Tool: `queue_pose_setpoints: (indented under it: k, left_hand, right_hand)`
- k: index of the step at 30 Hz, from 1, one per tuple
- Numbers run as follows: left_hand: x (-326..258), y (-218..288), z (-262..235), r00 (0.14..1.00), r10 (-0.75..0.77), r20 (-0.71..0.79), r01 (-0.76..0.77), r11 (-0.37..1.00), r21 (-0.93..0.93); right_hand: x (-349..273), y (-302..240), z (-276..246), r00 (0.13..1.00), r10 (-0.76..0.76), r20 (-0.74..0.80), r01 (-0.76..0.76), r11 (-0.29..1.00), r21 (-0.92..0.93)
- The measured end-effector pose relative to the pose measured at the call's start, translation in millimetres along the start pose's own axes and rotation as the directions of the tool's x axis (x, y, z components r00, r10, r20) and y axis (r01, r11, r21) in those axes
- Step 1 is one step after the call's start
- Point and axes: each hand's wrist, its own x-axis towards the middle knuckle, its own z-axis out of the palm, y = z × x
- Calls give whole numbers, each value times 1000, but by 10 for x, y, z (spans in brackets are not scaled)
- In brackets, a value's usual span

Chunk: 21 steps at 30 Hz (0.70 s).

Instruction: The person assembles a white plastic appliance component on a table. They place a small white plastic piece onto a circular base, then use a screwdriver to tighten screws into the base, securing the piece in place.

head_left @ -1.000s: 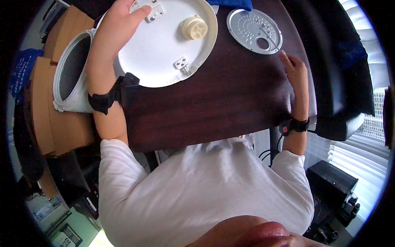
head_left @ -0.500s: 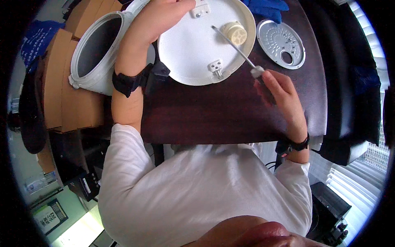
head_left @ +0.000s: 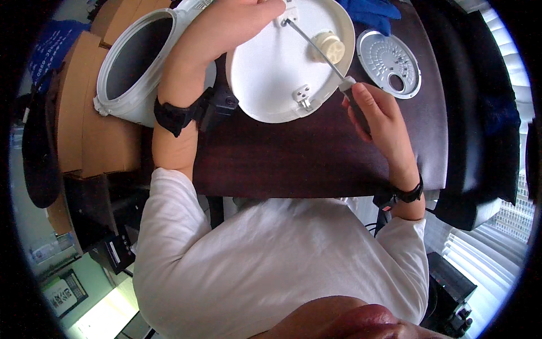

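Note:
A round white lid lies over the dark table's far side, its inner face up. My left hand is closed on its far part, fingertips beside a small white bracket; the top edge of the picture cuts off some fingers. In my right hand is a screwdriver, gripped by its handle. The shaft slants up and left across the lid, and its tip meets the bracket's screw. A cream round cap sits on the lid under the shaft. Nearer to me is a second white bracket.
A white bucket-like tub with a dark inside lies at the left, by cardboard boxes. Right of the lid are a silver perforated disc and a blue cloth. The dark table ends just before my body.
The screwdriver tip has moved up and left from beside the cream cap onto the far bracket's screw. The lid and my left hand have shifted slightly right.

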Motion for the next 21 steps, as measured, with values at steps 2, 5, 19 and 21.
queue_pose_setpoints:
  k: [2,5,19,21]
  left_hand:
    - [-18,22,-2,1000,-25,-8,25,999,27]
    - [-69,72,-11,1000,4,6,-5,997,72]
    - [-183,156,30,992,-17,-129,32,993,113]
    - [-328,258,104,975,93,-203,-55,980,189]
  right_hand:
    - [-22,-35,8,1000,14,10,-14,1000,8]
    - [-47,-26,-3,1000,1,5,-1,1000,-16]
    - [-90,25,22,1000,-2,16,2,1000,-10]
    - [-93,0,33,1000,0,23,1,1000,-1]
